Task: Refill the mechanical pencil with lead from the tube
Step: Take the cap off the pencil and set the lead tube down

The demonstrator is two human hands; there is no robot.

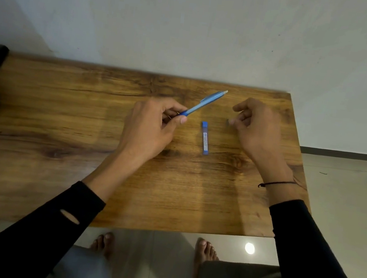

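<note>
Gripping hand: left hand (149, 130) pinches the blue pencil (205, 103) by its tip end (white cap raised).
Right hand (256, 127): fingers loosely curled, holding nothing I can make out.
Lead tube (205, 138): flat on the surface (64, 124), between the hands.

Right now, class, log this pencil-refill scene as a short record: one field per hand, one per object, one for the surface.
left hand: grips the blue mechanical pencil near its tip end, cap end pointing up and away
right hand: fingers curled, thumb and forefinger pinched; too small to tell whether anything is held
lead tube: blue, lying flat between the hands, touched by neither
wooden table: carries the tube; wall behind
</note>
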